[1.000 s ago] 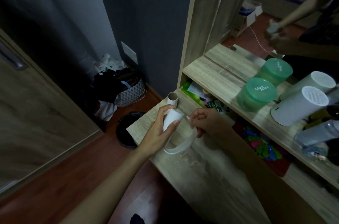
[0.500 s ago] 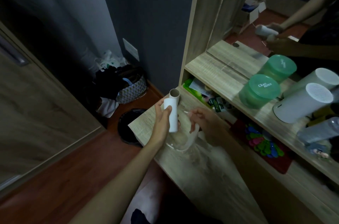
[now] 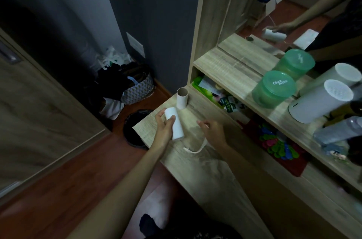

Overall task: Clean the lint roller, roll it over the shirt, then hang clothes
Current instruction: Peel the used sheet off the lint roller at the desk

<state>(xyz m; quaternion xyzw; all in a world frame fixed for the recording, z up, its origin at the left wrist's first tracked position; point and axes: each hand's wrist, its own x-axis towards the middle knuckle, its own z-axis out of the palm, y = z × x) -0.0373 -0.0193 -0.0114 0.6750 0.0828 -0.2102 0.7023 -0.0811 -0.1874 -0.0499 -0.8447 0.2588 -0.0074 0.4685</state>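
My left hand (image 3: 164,131) grips a white lint roller refill (image 3: 175,123) around its middle and holds it tilted just above the wooden desk top (image 3: 207,176). My right hand (image 3: 214,133) hovers a short way to its right. A peeled white sheet (image 3: 195,149) curls out from under the fingers, which seem to pinch it. The sheet's loose end hangs free of the roller. No shirt or hanger is in view.
An empty cardboard core (image 3: 182,98) stands upright at the desk's far corner. A black bin (image 3: 135,131) sits on the floor beside the desk, with a basket of clothes (image 3: 137,90) behind it. Green tubs (image 3: 274,92) and a white cylinder (image 3: 321,101) crowd the shelf.
My hands have drawn apart. The roller went from upright to tilted in my left hand, and the sheet has come off it and now trails from my right hand.
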